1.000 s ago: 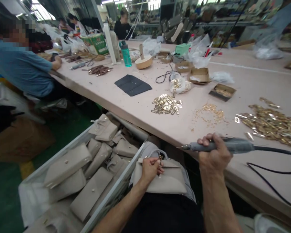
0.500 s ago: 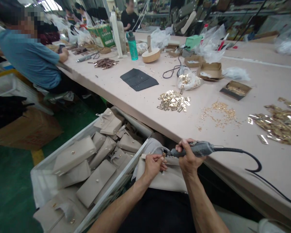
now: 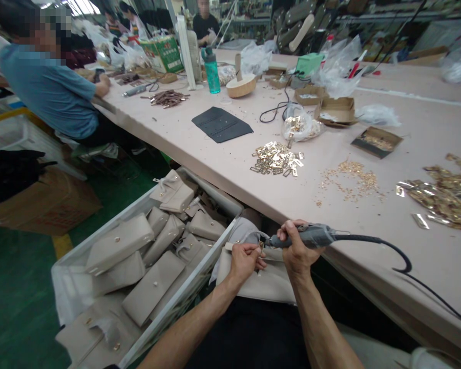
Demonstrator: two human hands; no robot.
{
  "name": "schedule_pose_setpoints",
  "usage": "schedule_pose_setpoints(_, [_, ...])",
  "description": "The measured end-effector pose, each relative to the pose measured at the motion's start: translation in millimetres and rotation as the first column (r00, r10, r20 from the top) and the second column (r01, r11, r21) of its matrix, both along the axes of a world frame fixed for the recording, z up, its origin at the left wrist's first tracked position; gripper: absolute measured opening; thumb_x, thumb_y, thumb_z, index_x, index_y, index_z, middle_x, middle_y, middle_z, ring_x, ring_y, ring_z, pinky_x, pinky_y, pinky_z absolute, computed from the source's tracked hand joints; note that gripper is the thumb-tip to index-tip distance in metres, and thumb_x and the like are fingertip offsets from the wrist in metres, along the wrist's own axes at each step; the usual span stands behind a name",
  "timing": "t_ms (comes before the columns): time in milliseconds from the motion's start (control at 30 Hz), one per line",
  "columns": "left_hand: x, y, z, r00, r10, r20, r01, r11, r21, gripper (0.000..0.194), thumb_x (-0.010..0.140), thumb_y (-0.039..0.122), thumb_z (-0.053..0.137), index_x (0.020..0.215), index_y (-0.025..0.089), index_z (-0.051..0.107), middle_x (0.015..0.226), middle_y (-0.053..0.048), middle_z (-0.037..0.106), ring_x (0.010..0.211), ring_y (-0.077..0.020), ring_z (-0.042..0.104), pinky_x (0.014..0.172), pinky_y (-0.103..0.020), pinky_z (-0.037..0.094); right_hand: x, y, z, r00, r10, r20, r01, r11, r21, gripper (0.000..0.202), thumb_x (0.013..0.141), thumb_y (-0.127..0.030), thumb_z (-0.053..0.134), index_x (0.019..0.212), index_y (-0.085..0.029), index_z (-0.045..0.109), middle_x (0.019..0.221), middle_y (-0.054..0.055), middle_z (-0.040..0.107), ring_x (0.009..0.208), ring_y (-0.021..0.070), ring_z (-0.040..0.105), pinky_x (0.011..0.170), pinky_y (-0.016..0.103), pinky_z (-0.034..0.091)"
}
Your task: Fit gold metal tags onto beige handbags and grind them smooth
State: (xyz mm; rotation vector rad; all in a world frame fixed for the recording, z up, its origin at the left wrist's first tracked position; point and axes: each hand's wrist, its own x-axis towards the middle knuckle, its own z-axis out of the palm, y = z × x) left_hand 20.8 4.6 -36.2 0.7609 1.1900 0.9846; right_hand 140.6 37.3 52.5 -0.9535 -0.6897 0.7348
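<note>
A beige handbag [image 3: 269, 284] rests on my lap beside the table edge. My left hand [image 3: 243, 264] is closed in a pinch on a small gold metal plate [image 3: 261, 247] at the bag's upper part. Wrapped round a grey corded electric screwdriver [image 3: 315, 236], my right hand [image 3: 297, 251] holds it nearly level, tip pointing left. The tip meets or almost meets the plate; exact contact is too small to tell. Gold rectangular plates [image 3: 277, 160] lie heaped on the table above my hands, and tiny gold screws or similar bits [image 3: 357, 177] are scattered to their right.
A white crate [image 3: 200, 284] full of beige bags stands at my left, against the table [image 3: 230, 177]. The screwdriver's black cord [image 3: 384, 241] trails right. More gold plates [image 3: 441, 197] lie far right. A co-worker in a blue shirt [image 3: 54, 92] sits at the left.
The whole view has shifted very slightly. Both hands, the electric screwdriver and the bag keep almost the same positions.
</note>
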Motion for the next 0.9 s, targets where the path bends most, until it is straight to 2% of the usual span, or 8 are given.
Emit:
schedule_pose_setpoints(167, [0.1, 0.1, 0.4, 1.0, -0.007, -0.014, 0.007, 1.0, -0.003, 0.031, 0.077, 0.038, 0.078, 0.08, 0.008, 0.076, 0.069, -0.012, 0.077, 0.046, -0.0177, 0.07, 0.041, -0.022, 0.055, -2.2, -2.2, -0.6, 0.995, 0.005, 0.102, -0.003, 1.0, -0.019, 0.024, 0.087, -0.033, 0.08, 0.081, -0.018, 0.062, 0.061, -0.003, 0.058, 0.048, 0.0134, 0.055, 0.052, 0.029, 0.048])
schedule_pose_setpoints(467, [0.6, 1.2, -0.3, 0.999, -0.027, -0.031, 0.027, 1.0, 0.008, 0.029, 0.078, 0.039, 0.076, 0.081, 0.01, 0.076, 0.07, -0.009, 0.077, 0.045, -0.0167, 0.068, 0.042, -0.023, 0.056, -3.0, -8.6, 0.8, 0.952, 0.103, 0.287, -0.095, 0.995, -0.041, 0.021, 0.088, -0.032, 0.079, 0.08, -0.019, 0.065, 0.064, -0.002, 0.059, 0.05, 0.0133, 0.054, 0.051, 0.03, 0.048])
schedule_pose_setpoints(600, [-0.2, 1.0, 2.2, 0.998, -0.04, -0.039, 0.041, 0.999, 0.014, 0.026, 0.079, 0.037, 0.074, 0.081, 0.011, 0.076, 0.067, -0.008, 0.076, 0.044, -0.0163, 0.067, 0.042, -0.024, 0.056, -2.0, -11.1, 4.9, 0.925, 0.173, 0.339, -0.156, 0.985, -0.075, 0.02, 0.09, -0.032, 0.077, 0.08, -0.02, 0.066, 0.067, -0.001, 0.06, 0.053, 0.0142, 0.056, 0.054, 0.031, 0.049])
schedule_pose_setpoints(700, [-0.6, 0.0, 4.5, 0.997, -0.052, -0.05, 0.053, 0.998, 0.014, 0.024, 0.079, 0.035, 0.073, 0.076, 0.012, 0.076, 0.056, -0.005, 0.071, 0.041, -0.0165, 0.065, 0.04, -0.023, 0.054, -0.7, -12.1, 8.2, 0.898, 0.221, 0.381, -0.196, 0.975, -0.104, 0.021, 0.09, -0.033, 0.076, 0.078, -0.019, 0.066, 0.069, 0.0, 0.06, 0.054, 0.0141, 0.056, 0.054, 0.03, 0.048])
schedule_pose_setpoints(900, [-0.2, 0.3, 6.3, 0.997, -0.055, -0.054, 0.056, 0.998, 0.02, 0.021, 0.078, 0.032, 0.072, 0.074, 0.012, 0.076, 0.052, -0.003, 0.069, 0.04, -0.0163, 0.064, 0.04, -0.023, 0.053, -2.2, -10.6, 8.5, 0.89, 0.215, 0.402, -0.188, 0.977, -0.105, 0.021, 0.087, -0.034, 0.08, 0.081, -0.018, 0.067, 0.074, 0.002, 0.064, 0.056, 0.0142, 0.057, 0.052, 0.029, 0.049])
